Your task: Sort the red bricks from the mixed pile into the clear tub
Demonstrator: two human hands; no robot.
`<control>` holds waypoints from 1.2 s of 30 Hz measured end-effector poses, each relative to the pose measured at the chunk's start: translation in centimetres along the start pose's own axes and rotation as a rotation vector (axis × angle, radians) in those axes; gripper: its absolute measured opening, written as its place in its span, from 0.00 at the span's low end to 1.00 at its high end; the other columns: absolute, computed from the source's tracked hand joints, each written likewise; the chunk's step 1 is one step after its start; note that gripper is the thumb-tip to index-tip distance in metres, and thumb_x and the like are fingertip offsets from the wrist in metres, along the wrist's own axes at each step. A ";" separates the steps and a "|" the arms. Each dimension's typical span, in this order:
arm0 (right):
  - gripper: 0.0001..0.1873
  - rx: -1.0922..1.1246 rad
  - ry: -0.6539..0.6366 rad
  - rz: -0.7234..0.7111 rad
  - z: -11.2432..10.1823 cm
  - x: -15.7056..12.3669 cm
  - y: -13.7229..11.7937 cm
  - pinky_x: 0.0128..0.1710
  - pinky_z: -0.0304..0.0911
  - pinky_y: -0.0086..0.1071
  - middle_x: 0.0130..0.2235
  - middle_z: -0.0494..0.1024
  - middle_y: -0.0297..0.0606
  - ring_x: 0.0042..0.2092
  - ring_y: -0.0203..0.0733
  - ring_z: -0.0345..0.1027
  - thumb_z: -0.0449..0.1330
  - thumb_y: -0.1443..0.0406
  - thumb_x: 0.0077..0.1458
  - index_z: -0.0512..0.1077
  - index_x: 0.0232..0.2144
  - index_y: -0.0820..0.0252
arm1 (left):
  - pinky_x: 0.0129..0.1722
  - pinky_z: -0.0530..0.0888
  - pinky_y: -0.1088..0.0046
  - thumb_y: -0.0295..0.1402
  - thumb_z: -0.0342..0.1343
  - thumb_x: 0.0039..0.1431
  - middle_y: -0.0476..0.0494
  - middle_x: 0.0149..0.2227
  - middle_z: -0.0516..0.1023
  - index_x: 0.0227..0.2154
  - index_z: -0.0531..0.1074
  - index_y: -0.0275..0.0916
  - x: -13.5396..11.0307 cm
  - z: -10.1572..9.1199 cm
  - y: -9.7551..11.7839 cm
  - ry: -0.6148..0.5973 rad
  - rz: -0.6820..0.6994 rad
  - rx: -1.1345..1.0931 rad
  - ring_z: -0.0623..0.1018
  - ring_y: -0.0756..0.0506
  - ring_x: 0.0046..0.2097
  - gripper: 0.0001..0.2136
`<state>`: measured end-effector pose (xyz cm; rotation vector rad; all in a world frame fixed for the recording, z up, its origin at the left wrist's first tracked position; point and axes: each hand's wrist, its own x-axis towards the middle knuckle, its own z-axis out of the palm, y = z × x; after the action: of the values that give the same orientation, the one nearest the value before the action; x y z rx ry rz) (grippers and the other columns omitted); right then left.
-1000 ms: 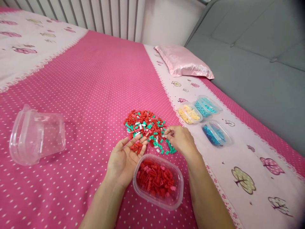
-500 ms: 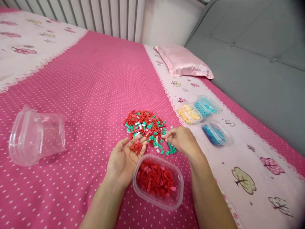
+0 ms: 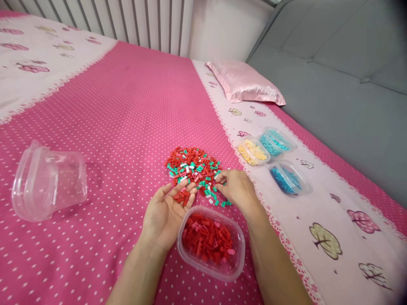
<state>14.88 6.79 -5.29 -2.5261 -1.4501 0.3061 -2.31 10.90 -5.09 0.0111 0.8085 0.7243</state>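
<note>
The bed (image 3: 127, 127) supports a mixed brick pile (image 3: 190, 163) at center, a tub of red and pink bricks (image 3: 242, 252), three filled tubs (image 3: 305, 187) to the right, clear plasticware (image 3: 68, 178) to the left, and a pillow (image 3: 246, 82).

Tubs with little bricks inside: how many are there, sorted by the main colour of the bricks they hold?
Red tub, with some pink: 1
Yellow tub: 1
Turquoise tub: 1
Dark blue tub: 1
Total: 4
</note>
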 end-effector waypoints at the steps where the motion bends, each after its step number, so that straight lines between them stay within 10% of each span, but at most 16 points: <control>1: 0.04 -0.008 -0.007 0.003 0.1 0.0 0.0 0.30 0.60 0.30 0.32 0.80 0.32 0.35 0.40 0.72 0.62 0.67 0.47 0.76 0.27 0.52 | 0.32 0.78 0.72 0.27 0.44 0.57 0.32 0.37 0.76 0.43 0.68 0.28 0.0 0.0 0.0 -0.005 -0.001 0.003 0.78 0.46 0.34 0.14; 13: 0.03 0.100 0.052 0.017 -2.0 -0.6 0.2 0.31 0.59 0.30 0.29 0.78 0.34 0.32 0.39 0.70 0.60 0.67 0.46 0.74 0.26 0.56 | 0.33 0.78 0.71 0.27 0.44 0.57 0.32 0.37 0.76 0.44 0.68 0.28 0.0 -0.2 0.0 -0.031 -0.012 0.004 0.79 0.46 0.33 0.14; 36: 0.03 0.606 0.113 -0.578 -3.1 -4.2 -4.8 0.32 0.62 0.24 0.29 0.76 0.29 0.30 0.30 0.67 0.63 0.70 0.50 0.74 0.30 0.59 | 0.31 0.76 0.76 0.29 0.42 0.60 0.41 0.29 0.74 0.34 0.68 0.31 0.0 -0.1 0.1 -0.072 -0.053 -0.013 0.76 0.50 0.28 0.11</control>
<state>9.73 5.29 -0.69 -1.5610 -1.6490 0.4108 -2.45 10.96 -5.10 0.0043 0.7332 0.6757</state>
